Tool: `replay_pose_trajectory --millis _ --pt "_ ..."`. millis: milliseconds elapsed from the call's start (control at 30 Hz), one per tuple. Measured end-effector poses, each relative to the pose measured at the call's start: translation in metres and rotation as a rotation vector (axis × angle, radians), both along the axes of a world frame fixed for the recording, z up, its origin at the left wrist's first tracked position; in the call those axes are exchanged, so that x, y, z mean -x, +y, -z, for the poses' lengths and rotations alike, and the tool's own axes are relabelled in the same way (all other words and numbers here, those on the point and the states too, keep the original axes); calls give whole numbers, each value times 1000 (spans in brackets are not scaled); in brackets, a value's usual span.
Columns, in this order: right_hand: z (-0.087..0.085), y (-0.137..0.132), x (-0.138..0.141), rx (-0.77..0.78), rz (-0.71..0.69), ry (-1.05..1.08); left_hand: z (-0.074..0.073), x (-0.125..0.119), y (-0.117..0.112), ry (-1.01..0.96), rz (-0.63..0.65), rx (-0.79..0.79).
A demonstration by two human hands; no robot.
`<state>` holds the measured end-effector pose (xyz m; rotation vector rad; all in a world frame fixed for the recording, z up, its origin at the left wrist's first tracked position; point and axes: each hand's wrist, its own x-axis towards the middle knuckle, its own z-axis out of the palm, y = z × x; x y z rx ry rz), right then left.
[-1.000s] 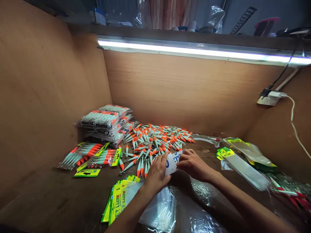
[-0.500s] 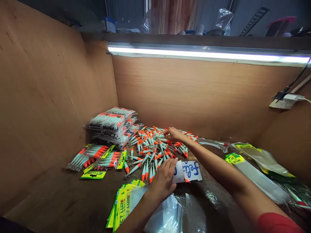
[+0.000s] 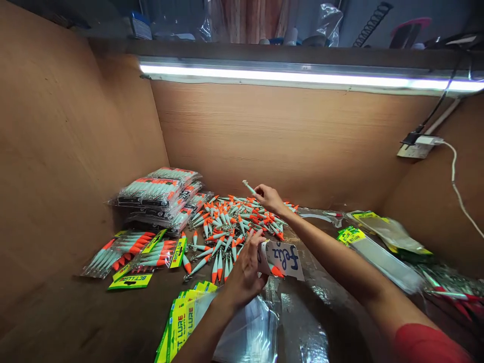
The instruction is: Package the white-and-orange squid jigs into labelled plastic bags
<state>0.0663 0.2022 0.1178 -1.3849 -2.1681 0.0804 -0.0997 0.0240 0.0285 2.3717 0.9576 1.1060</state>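
My left hand [image 3: 245, 269] is closed on a white card [image 3: 285, 257] with blue handwriting, which bends upward. An orange lure tip [image 3: 277, 271] sticks out at the card's lower edge; the rest of that lure is hidden. Above the back of a loose heap of fishing lures [image 3: 227, 222], pale with orange ends and metal hooks, my right hand [image 3: 269, 198] pinches one fishing lure [image 3: 248, 187], its hook end pointing up and left. Below my left hand lie yellow-green header cards [image 3: 181, 322] on clear plastic bags [image 3: 249, 333].
Stacked packs of lures [image 3: 159, 191] stand at the left wall, with header-carded packs [image 3: 139, 252] in front. More clear bags [image 3: 389, 264] lie on the right. A tube light [image 3: 264, 75] runs under the shelf, and a plug with cables [image 3: 419, 141] hangs at right.
My right hand has lifted a lure out of the heap. My left hand has raised and bent the card, showing more of the orange tip. The view has shifted a little to the right.
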Motion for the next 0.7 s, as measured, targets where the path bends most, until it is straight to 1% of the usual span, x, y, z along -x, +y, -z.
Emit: replay_pose_trajectory --millis 67,100,133,167,200,233,267,333,400,433,467,500,533,567,600,633,700 --pt "-15 -27 -23 -61 15 96 1 0 1 -14 -10 6" --pt "-19 -45 -38 -83 20 132 2 0 1 -25 -14 14" --pt "-20 -64 -55 -107 18 177 1 0 1 -39 -19 26" --pt "-17 -84 -74 -140 0 263 1 0 2 -53 -25 36" --pt "-9 -105 -93 -151 6 298 0 0 2 -70 -32 38" --pt "3 -126 -112 -140 49 277 -2 -1 2 -80 -40 38" --pt "21 -146 -130 -115 106 222 -3 -2 2 -85 -53 35" --pt "62 -183 -158 -6 184 111 -5 -4 2 -74 -71 30" --pt "100 -213 -173 134 190 19 -6 -7 1 -61 -68 36" --pt "114 -226 -174 161 193 -13 -5 -9 1 -61 -62 41" --pt "121 -238 -171 136 202 -31 -4 -11 0 -65 -57 46" --pt "123 -248 -165 79 210 -31 -3 -13 -1 -69 -57 52" --pt "119 -257 -156 -9 216 -17 -3 -15 -2 -70 -61 56" --pt "110 -265 -144 -106 209 0 -2 -17 -2 -66 -66 58" --pt "99 -271 -131 -214 169 17 -1 -19 -3 -58 -70 59" --pt "86 -276 -118 -296 94 4 0 -20 -3 -47 -67 60" --pt "62 -279 -94 -364 -42 -103 1 -22 -2 -26 -45 61"
